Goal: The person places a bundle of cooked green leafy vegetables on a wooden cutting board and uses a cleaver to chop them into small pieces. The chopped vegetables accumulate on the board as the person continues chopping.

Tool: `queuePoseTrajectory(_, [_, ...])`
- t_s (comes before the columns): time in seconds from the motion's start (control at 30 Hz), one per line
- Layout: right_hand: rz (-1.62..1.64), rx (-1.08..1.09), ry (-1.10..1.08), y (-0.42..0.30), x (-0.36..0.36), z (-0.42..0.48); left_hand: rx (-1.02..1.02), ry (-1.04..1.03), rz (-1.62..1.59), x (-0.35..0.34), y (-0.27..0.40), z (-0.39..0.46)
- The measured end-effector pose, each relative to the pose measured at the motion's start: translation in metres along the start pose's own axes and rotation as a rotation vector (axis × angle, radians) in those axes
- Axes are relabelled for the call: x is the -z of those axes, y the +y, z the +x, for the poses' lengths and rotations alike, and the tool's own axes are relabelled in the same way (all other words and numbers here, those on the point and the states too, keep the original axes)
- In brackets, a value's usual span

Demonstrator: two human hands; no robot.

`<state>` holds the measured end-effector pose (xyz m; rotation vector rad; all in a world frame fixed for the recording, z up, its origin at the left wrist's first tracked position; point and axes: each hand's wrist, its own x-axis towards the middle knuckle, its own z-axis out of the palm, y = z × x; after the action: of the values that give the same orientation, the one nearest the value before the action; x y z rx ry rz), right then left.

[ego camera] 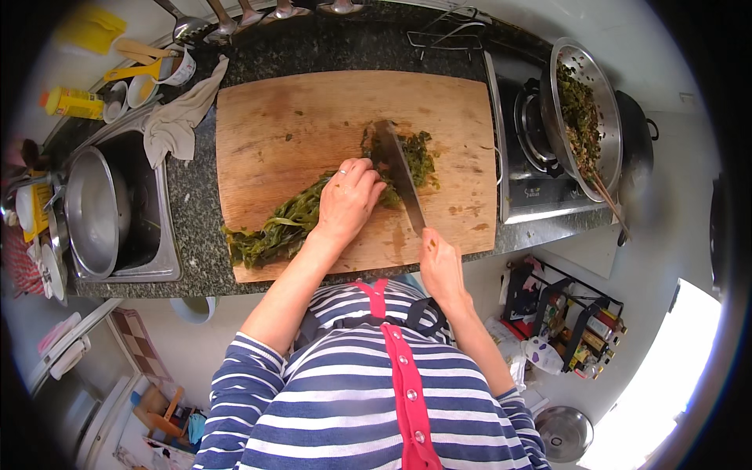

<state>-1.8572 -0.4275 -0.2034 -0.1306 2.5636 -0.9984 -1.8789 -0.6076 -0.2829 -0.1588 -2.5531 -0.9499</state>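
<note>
A large wooden cutting board lies on the dark speckled counter. Across it stretches a bunch of wilted leafy greens, whose upper right end lies under my left hand, fingers bent and pressing down. My right hand grips the handle of a broad-bladed kitchen knife. The blade stands just right of my left fingertips, over the greens. Chopped greens lie in a small heap against the blade's right side. The blade hides part of the greens.
At the right, a metal bowl of chopped filling with chopsticks rests over the stove. A sink holding a metal basin is at the left, with a cloth by its edge. A wire rack stands behind the board.
</note>
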Motion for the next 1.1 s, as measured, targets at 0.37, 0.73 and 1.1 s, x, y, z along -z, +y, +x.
queuePoseTrajectory(0.37, [-0.069,-0.160,-0.182,-0.020,0.031,-0.022,-0.058,-0.113,0.079,0.005,0.002,0.002])
queuePoseTrajectory(0.73, [-0.165,-0.125,-0.164,-0.019,0.020,-0.018,-0.031,-0.108,0.068,0.001,0.004,0.003])
queuePoseTrajectory(1.1, [-0.049,-0.006,0.002,0.014,-0.017,-0.008,-0.009,-0.094,0.023,0.001,0.005,0.002])
